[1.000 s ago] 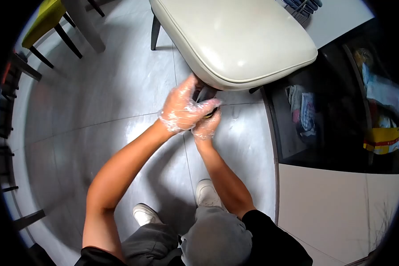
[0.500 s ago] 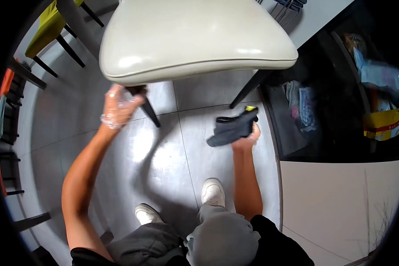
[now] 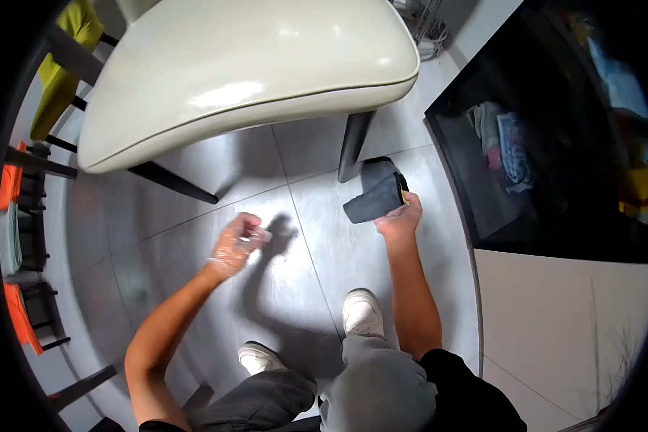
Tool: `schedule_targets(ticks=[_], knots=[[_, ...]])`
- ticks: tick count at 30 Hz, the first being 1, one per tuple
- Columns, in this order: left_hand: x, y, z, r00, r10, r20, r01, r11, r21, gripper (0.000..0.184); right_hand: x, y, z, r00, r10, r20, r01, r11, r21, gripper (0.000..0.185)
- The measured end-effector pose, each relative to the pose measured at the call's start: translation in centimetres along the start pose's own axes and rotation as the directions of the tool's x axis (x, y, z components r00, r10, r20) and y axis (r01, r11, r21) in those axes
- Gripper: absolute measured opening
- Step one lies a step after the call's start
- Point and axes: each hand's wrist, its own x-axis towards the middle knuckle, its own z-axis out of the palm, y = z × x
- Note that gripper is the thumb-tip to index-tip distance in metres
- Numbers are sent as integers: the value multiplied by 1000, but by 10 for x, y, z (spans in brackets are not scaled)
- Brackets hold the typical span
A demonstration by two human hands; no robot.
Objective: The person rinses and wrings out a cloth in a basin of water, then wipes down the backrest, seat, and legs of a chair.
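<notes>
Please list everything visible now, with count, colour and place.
Fabric piece: one, dark grey, in right grip
Near chair: one, cream, top centre
Far chair: one, yellow-green, upper left
Seats: two or more, orange, left edge
Furniture legs: several, dark, left
Wire object: one, grey, top, right of centre
Glossy panel: one, black, right
Cloths: two or more, grey and blue, right
Packet: one, yellow-red, far right
Pale panel: one, beige, lower right
Floor: one, grey, centre
Shoes: two, white, lower centre
Trousers: one pair, grey, bottom
Sleeves: two, black, bottom
Left grip: one, clear-gloved, left of centre
Right grip: one, clear-gloved, right of centre
</notes>
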Motion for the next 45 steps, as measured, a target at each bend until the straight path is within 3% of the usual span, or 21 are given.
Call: schedule_targets(ticks=[3,6,7,9,10,12,15,17,19,22,25,27,29,30,33,34,37,40,42,43,45], knots=[[28,64,65,972,-164,170,160,987,35,74,-1,0,-4,992,94,80,-103,989,109,53],[65,90,114,960,-255,118,273,947,-167,99,-48,-1,39,993,116,36,-119,985,125,52],[72,100,128,991,-124,47,128,989,-80,102,-46,-3,37,990,114,85,-122,988,91,52],[78,123,135,977,167,133,-193,957,215,102,-49,-4,27,977,108,181,-116,993,31,52],[72,126,142,980,131,149,-163,961,224,99,-53,-6,22,986,135,96,-136,991,6,52],[75,132,152,981,112,160,-150,956,251,94,-56,-6,18,975,118,190,-119,993,-6,51],[79,127,158,949,297,110,-315,859,404,86,-66,4,20,986,71,149,-71,997,-8,51],[80,123,161,899,438,31,-413,820,396,58,-69,7,14,992,33,124,-22,996,-91,52],[68,124,161,852,523,-17,-476,788,390,43,-74,9,21,959,-21,281,23,1000,-4,43],[46,135,155,974,223,-25,-216,962,165,32,-87,15,26,922,-118,368,104,993,59,49],[35,140,138,889,447,-96,-441,894,80,28,-109,16,47,858,-258,445,235,966,106,72],[38,161,135,886,376,-272,-413,906,-91,32,-118,15,71,714,-250,654,246,964,100,88],[42,188,132,930,107,-351,-268,852,-450,43,-120,17,103,582,-254,772,354,934,40,92],[51,207,120,959,142,-244,-243,856,-457,42,-125,22,118,577,-247,779,428,903,-31,94],[62,223,102,977,174,-126,-208,624,-753,35,-108,23,152,502,-200,841,615,767,-185,96],[65,220,102,979,109,-172,-201,643,-739,39,-106,22,159,480,-196,855,653,731,-199,96],[83,207,111,804,240,-544,-517,735,-439,45,-93,23,171,458,-167,873,762,580,-288,96],[105,176,82,858,259,-444,-312,949,-50,51,-82,37,170,460,-279,843,852,405,-331,89],[111,190,87,784,398,-477,-432,901,44,52,-82,46,176,426,-401,811,899,289,-329,77],[121,182,88,805,313,-504,-426,897,-122,51,-81,50,176,389,-449,804,919,251,-304,75],[139,162,63,845,435,-311,-310,872,380,46,-71,49,177,356,-465,811,934,215,-287,70]])
